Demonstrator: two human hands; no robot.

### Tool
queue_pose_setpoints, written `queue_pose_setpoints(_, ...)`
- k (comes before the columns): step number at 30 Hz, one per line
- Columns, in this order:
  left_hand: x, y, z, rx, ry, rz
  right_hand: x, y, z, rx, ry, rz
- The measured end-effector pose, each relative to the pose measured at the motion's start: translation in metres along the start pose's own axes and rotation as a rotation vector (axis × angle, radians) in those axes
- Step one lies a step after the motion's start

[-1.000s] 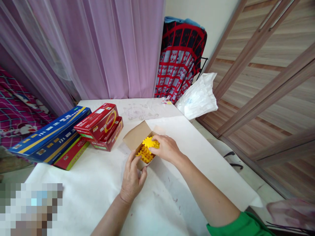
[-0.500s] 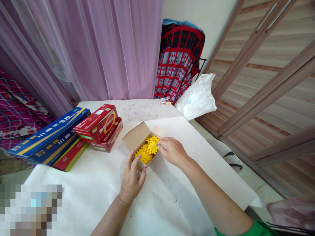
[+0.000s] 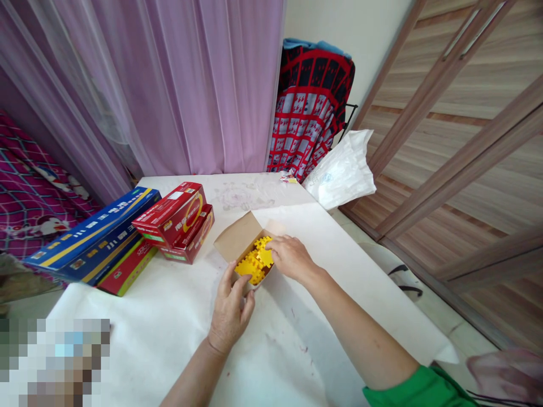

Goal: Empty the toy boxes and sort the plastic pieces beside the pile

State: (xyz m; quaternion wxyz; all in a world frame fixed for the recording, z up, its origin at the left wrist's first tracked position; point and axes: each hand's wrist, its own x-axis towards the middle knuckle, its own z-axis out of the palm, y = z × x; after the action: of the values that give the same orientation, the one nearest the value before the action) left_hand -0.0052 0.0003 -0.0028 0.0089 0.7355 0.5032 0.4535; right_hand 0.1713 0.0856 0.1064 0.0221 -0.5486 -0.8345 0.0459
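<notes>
Lettering too blurred to read: blue box [image 3: 97,226] and red boxes [image 3: 155,217], left of open carton [image 3: 240,237]; white bag [image 3: 339,175], beyond and right of it.

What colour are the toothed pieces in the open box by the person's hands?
The toothed pieces are bright yellow, seen best in the head view.

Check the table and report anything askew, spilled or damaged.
Two things look odd. The blue box appears to jut past the left edge of the table, and the white cover has dark smudges at its far end, marring the plain white. The yellow pieces in view are inside the open box; I see none spilled.
</notes>
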Motion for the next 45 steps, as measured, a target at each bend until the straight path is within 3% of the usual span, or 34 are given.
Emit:
queue_pose_setpoints(11, 0.001, 0.000, 0.001, 0.003, 0.001, 0.013, 0.000, 0.001, 0.001, -0.098, -0.054, -0.058)
queue_pose_setpoints(23, 0.001, 0.000, 0.000, 0.007, 0.005, 0.026, 0.010, -0.002, 0.013, 0.015, -0.045, -0.199)
queue_pose_setpoints(29, 0.001, 0.000, 0.000, 0.011, 0.001, 0.022, 0.016, -0.002, 0.016, -0.003, -0.011, -0.139)
queue_pose_setpoints(39, 0.001, -0.001, 0.000, 0.001, -0.007, 0.007, 0.022, 0.013, 0.004, -0.190, -0.085, -0.037)
queue_pose_setpoints(45, 0.001, 0.001, -0.001, 0.007, -0.003, 0.003, 0.026, 0.008, -0.002, -0.217, -0.052, 0.004)
